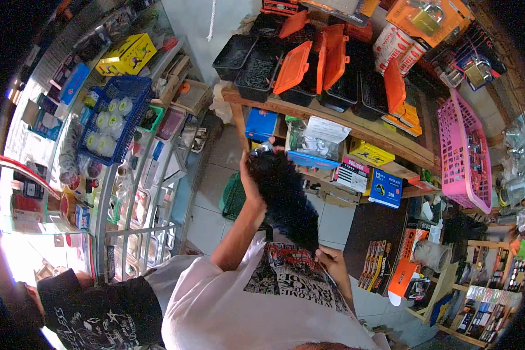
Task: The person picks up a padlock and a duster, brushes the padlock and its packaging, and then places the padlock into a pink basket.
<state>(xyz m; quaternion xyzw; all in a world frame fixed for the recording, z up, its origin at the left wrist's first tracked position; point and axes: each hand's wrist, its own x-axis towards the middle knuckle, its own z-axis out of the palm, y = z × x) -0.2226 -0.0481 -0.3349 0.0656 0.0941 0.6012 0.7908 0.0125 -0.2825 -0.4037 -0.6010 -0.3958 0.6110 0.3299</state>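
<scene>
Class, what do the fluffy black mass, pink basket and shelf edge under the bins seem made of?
Fluffy black mass: soft, matte fibres, from its fuzzy outline; exact type unclear. Pink basket: probably moulded plastic, smooth, with regular slots. Shelf edge: likely wood, dull and brown.

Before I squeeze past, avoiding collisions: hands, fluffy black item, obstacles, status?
Left hand at upper end of fluffy black item; right hand near its lower end; both grips unclear. Wooden shelf ahead, person at left.
</scene>
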